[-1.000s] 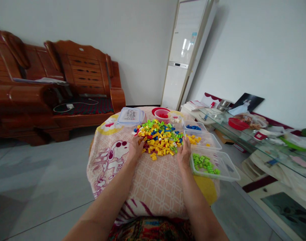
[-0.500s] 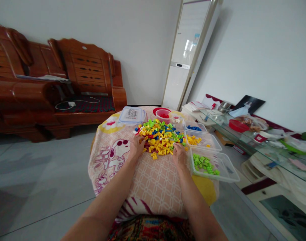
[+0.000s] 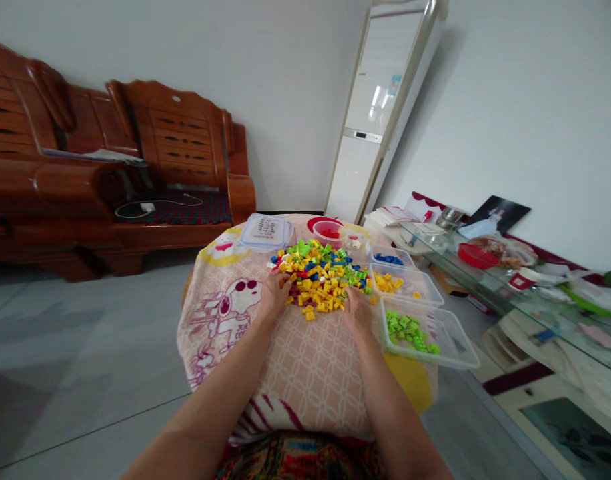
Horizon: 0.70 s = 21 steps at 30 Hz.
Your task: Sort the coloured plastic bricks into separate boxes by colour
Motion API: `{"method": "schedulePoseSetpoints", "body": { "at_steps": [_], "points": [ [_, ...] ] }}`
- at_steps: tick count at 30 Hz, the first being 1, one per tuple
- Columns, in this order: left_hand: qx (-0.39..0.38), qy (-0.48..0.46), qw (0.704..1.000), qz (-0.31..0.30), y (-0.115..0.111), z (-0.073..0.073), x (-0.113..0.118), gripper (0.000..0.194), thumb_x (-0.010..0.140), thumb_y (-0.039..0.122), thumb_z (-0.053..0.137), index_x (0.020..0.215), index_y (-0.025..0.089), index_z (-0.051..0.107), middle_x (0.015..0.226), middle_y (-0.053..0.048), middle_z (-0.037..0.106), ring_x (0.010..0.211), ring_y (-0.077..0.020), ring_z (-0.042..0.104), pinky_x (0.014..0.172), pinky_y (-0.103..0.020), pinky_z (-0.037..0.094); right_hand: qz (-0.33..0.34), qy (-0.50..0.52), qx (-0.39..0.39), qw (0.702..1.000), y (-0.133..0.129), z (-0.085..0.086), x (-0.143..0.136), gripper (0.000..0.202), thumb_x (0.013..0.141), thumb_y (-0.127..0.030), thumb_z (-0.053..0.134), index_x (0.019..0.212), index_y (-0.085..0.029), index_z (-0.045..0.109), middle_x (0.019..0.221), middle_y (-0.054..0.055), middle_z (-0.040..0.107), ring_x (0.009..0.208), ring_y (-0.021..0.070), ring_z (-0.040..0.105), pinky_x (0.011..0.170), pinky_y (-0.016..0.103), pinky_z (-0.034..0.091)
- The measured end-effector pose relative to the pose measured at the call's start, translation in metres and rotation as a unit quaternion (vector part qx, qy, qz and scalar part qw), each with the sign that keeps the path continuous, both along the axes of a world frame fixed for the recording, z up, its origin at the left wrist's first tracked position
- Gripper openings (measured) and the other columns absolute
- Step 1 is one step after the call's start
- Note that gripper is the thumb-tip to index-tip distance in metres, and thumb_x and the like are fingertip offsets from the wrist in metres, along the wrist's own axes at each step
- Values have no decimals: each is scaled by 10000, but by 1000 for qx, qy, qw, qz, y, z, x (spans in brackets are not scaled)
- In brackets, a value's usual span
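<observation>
A heap of small toy building bricks (image 3: 318, 283), mostly yellow with green, blue, red and white ones, lies on a patterned tablecloth (image 3: 305, 367). At the heap's left edge is my left hand (image 3: 274, 295), its fingers slightly bent and apart, touching bricks. My right hand (image 3: 356, 310) is at the right edge, its fingers drawn together at the bricks; whatever is between them is too small to make out. Right of it stand clear plastic boxes: one with green bricks (image 3: 408, 332), one with yellow bricks (image 3: 387, 283), one with blue bricks (image 3: 388, 259).
Behind the heap is a round tub (image 3: 328, 231) with red bricks, beside a red lid (image 3: 315, 221). A lidded plastic box (image 3: 266, 232) sits at the back left. To the right is a cluttered glass-topped stand (image 3: 465, 267). A wooden sofa (image 3: 180, 147) stands at the left.
The view has shifted slightly. Both hands stay at the edges of the heap, with the right fingers moving a little among the bricks. The boxes have not moved.
</observation>
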<state>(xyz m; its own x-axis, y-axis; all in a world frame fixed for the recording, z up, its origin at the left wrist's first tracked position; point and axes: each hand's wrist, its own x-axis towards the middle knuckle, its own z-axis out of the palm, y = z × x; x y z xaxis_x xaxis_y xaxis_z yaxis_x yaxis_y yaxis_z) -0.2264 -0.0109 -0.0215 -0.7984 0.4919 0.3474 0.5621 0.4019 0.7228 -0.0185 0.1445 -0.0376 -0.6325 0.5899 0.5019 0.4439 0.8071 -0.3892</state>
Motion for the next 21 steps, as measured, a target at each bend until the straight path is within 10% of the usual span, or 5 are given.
{"method": "schedulePoseSetpoints", "body": {
  "at_steps": [7, 14, 21],
  "points": [
    [1, -5, 1000, 0, -1, 0, 1, 247, 814, 224, 580, 992, 168, 741, 1325, -103, 606, 1167, -259, 593, 1030, -391, 459, 28, 6, -19, 999, -1, 3, 0, 464, 883, -177, 392, 1296, -153, 600, 1368, 130, 567, 1272, 244, 505, 1113, 415, 367],
    [9, -4, 1000, -3, 0, -2, -1, 227, 803, 220, 579, 955, 181, 743, 1299, -90, 623, 1175, -257, 585, 1020, -387, 466, 4, 217, -70, 974, -6, 14, 6, 410, 874, -276, 419, 1145, -134, 691, 1226, 155, 660, 1188, 247, 574, 1058, 445, 431],
    [26, 3, 1000, -8, 0, -5, -2, 236, 799, 223, 573, 960, 177, 739, 1253, -96, 641, 1148, -256, 594, 1008, -394, 469, -56, 301, -365, 879, -6, 41, -20, 444, 729, -338, 543, 1070, -125, 731, 912, 89, 746, 695, 201, 671, 615, 323, 565]
  ]
}}
